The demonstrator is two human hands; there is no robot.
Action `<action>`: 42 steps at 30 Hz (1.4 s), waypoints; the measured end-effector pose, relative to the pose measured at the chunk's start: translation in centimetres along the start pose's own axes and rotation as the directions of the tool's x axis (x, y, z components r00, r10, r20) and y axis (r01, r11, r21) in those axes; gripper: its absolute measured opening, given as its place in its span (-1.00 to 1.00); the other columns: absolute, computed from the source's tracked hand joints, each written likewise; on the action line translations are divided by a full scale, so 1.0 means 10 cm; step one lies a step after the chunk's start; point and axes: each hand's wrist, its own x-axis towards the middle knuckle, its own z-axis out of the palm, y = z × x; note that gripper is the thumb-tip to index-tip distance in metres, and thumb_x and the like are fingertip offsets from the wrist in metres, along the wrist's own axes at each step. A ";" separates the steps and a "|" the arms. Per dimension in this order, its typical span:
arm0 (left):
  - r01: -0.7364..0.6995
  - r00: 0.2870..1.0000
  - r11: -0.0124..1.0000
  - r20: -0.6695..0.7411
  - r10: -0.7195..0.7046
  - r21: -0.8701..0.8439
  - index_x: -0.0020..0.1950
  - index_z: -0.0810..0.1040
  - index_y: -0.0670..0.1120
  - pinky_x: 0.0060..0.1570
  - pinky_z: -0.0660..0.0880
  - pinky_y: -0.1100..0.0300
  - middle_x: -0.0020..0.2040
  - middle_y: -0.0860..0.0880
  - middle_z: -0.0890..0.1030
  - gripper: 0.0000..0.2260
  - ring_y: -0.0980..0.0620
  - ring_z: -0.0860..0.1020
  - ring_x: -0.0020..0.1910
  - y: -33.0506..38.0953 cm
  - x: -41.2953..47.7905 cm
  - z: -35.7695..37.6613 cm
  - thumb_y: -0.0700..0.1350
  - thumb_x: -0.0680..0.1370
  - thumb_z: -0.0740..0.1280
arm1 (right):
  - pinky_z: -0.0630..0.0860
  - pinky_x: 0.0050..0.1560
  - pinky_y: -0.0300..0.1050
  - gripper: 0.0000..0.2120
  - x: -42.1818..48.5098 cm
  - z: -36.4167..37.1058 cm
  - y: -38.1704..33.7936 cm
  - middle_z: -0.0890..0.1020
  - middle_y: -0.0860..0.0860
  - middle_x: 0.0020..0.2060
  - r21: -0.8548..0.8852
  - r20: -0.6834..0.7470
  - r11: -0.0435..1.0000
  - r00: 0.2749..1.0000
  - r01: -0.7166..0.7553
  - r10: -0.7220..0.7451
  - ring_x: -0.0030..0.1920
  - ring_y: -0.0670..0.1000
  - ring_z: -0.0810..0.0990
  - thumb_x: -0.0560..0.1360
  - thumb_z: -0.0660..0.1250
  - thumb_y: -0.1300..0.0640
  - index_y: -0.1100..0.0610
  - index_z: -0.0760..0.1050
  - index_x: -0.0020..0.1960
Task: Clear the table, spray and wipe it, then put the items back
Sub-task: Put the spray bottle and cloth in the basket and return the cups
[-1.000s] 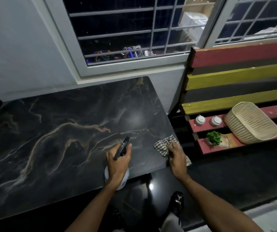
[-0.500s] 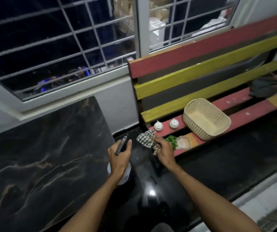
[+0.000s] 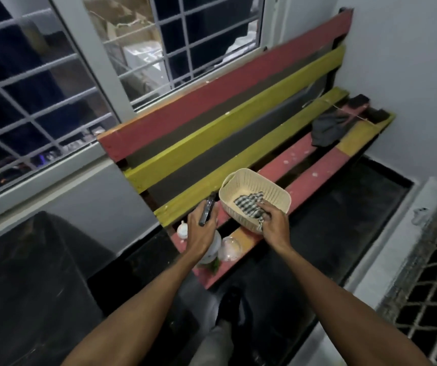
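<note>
My left hand grips a white spray bottle by its black trigger head, held over the near end of the slatted bench. My right hand holds a checked cloth that lies inside the cream plastic basket on the bench seat. The dark marble table shows only at the lower left. One small white shaker stands on the bench beside my left hand. A clear cup with a green plant sprig lies below the bottle.
A dark garment lies at the far end of the bench. Barred windows fill the wall behind. The floor is black and glossy, with a metal grille at the right. My shoe stands by the bench.
The view swung right from the table to the bench. My right hand carried the checked cloth off the table edge into the basket. My left hand brought the spray bottle over the bench.
</note>
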 end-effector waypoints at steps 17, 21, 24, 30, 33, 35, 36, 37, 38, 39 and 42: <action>0.108 0.968 0.983 0.240 -0.071 -0.146 0.16 0.60 -0.07 0.08 0.56 0.00 0.05 -0.10 0.66 -0.82 -0.04 0.65 0.08 -1.57 2.45 2.05 -0.06 0.59 0.43 | 0.58 0.12 0.00 -0.59 2.12 0.90 1.59 0.69 0.14 0.14 -0.144 0.001 0.927 0.936 -0.347 0.351 0.15 0.19 0.64 0.48 0.19 0.42 0.17 0.64 0.21; 0.118 0.940 0.991 0.327 -0.094 -0.055 0.26 0.53 -0.15 0.12 0.52 0.17 0.13 -0.08 0.62 -0.72 0.09 0.61 0.13 -1.91 2.53 2.10 -0.13 0.58 0.43 | 0.51 0.24 -0.08 -0.64 2.09 1.15 1.85 0.65 0.08 0.21 -0.109 -0.011 0.919 0.925 -0.378 0.380 0.21 0.11 0.59 0.52 0.22 0.37 0.15 0.61 0.24; 0.096 0.914 0.995 0.398 -0.078 -0.024 0.34 0.45 -0.18 0.05 0.48 0.32 0.22 -0.13 0.57 -0.64 0.25 0.58 0.06 -1.95 2.60 2.09 -0.19 0.58 0.42 | 0.38 0.42 0.01 -0.64 2.07 1.36 2.23 0.57 0.11 0.30 -0.180 0.088 0.904 0.909 -0.388 0.408 0.34 0.13 0.49 0.51 0.21 0.23 0.19 0.56 0.27; 0.102 0.867 0.992 0.482 -0.127 0.077 0.34 0.42 -0.08 0.02 0.48 0.31 0.20 -0.05 0.56 -0.56 0.03 0.55 0.12 -2.04 2.56 1.92 -0.14 0.53 0.49 | 0.47 0.13 -0.09 -0.62 2.01 1.15 1.87 0.56 0.10 0.21 -0.249 0.279 0.844 0.799 -0.475 0.532 0.24 0.18 0.54 0.53 0.24 0.34 0.21 0.47 0.34; 0.112 0.842 0.982 0.510 -0.174 0.150 0.33 0.41 -0.10 -0.01 0.46 0.16 0.09 -0.08 0.56 -0.54 0.02 0.54 0.01 -2.02 2.52 1.81 -0.20 0.50 0.50 | 0.52 0.12 -0.03 -0.61 1.95 1.05 1.74 0.58 0.16 0.22 -0.179 0.203 0.853 0.830 -0.489 0.519 0.22 0.21 0.57 0.52 0.20 0.39 0.23 0.51 0.31; 0.120 0.819 0.969 0.530 -0.220 0.216 0.39 0.39 -0.10 0.01 0.48 0.23 0.19 -0.11 0.56 -0.45 -0.02 0.54 0.10 -2.00 2.52 1.73 -0.23 0.46 0.53 | 0.44 0.17 -0.13 -0.59 1.89 1.00 1.62 0.55 0.15 0.26 -0.146 0.174 0.868 0.852 -0.474 0.494 0.28 0.18 0.51 0.53 0.18 0.41 0.25 0.49 0.35; 0.112 0.819 0.957 0.520 -0.242 0.268 0.42 0.38 -0.07 0.05 0.49 0.26 0.25 -0.09 0.56 -0.37 -0.01 0.55 0.16 -1.99 2.52 1.69 -0.23 0.42 0.56 | 0.40 0.20 -0.16 -0.59 1.86 0.97 1.59 0.54 0.15 0.29 -0.134 0.149 0.877 0.865 -0.462 0.479 0.31 0.17 0.49 0.54 0.18 0.40 0.25 0.48 0.37; 0.100 0.824 0.943 0.505 -0.257 0.317 0.43 0.39 -0.04 0.11 0.50 0.21 0.28 -0.07 0.57 -0.30 -0.03 0.56 0.20 -1.99 2.54 1.65 -0.21 0.36 0.60 | 0.39 0.23 -0.16 -0.59 1.86 0.96 1.57 0.53 0.15 0.33 -0.129 0.129 0.882 0.874 -0.454 0.469 0.33 0.17 0.49 0.55 0.19 0.37 0.24 0.48 0.38; 0.092 0.822 0.928 0.498 -0.276 0.362 0.43 0.39 -0.03 0.18 0.52 0.11 0.29 -0.07 0.58 -0.25 -0.06 0.57 0.22 -1.96 2.52 1.59 -0.21 0.31 0.63 | 0.38 0.25 -0.17 -0.60 1.80 0.93 1.52 0.53 0.15 0.34 -0.118 0.115 0.891 0.885 -0.439 0.451 0.34 0.16 0.49 0.56 0.20 0.35 0.22 0.48 0.38; 0.084 0.814 0.920 0.507 -0.285 0.383 0.43 0.39 -0.05 0.20 0.53 0.04 0.29 -0.09 0.58 -0.22 -0.08 0.58 0.22 -1.92 2.49 1.54 -0.23 0.29 0.64 | 0.38 0.25 -0.18 -0.60 1.76 0.91 1.48 0.54 0.15 0.35 -0.117 0.108 0.897 0.892 -0.426 0.438 0.34 0.15 0.49 0.55 0.21 0.34 0.21 0.49 0.37; 0.061 0.803 0.917 0.527 -0.280 0.394 0.45 0.36 -0.15 0.07 0.49 0.14 0.28 -0.14 0.55 -0.23 -0.11 0.55 0.20 -1.70 2.37 1.36 -0.33 0.31 0.61 | 0.40 0.27 -0.17 -0.60 1.56 0.84 1.32 0.55 0.13 0.34 -0.103 0.069 0.925 0.925 -0.366 0.374 0.34 0.15 0.51 0.54 0.22 0.34 0.20 0.51 0.36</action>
